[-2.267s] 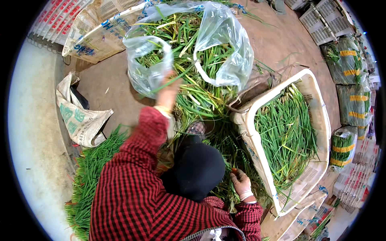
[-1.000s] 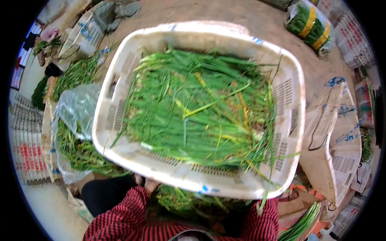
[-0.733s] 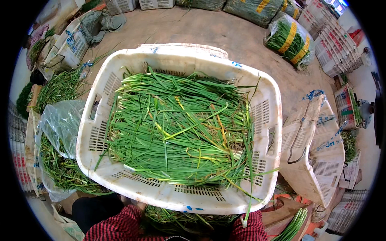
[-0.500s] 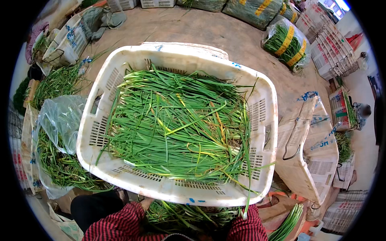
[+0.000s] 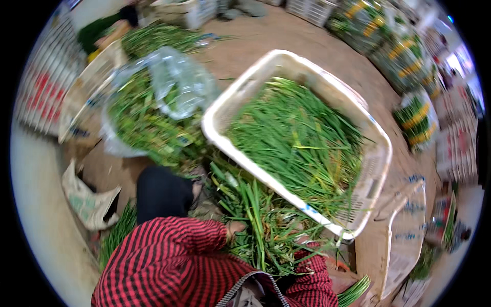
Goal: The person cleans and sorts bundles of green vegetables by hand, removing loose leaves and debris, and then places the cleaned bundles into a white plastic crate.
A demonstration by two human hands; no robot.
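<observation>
A white plastic crate [image 5: 381, 197] with slotted walls stands in front of me, slanted in the view and filled with long green chives [image 5: 302, 138]. Between it and my body lies a loose heap of chives [image 5: 263, 220], mixed with pale and yellowed leaves. At the heap's left edge is my left hand [image 5: 236, 226], its fingers blurred and partly sunk among the leaves. On the far right side of the heap, below the crate's near rim, my right hand [image 5: 303, 238] is mostly covered by leaves. Neither hand's grip shows.
Left of the crate, a clear plastic bag [image 5: 186, 84] lies over more greens [image 5: 153, 117]. A tilted white crate [image 5: 394, 245] stands at right. A small chive bundle [image 5: 354, 290] lies near my right sleeve. Wrapped bales [image 5: 417, 120] and stacked crates [image 5: 458, 138] line the far right.
My view has swung left, so the crate appears rotated and farther right. The heap below it shows more fully, with both hands at its sides.
</observation>
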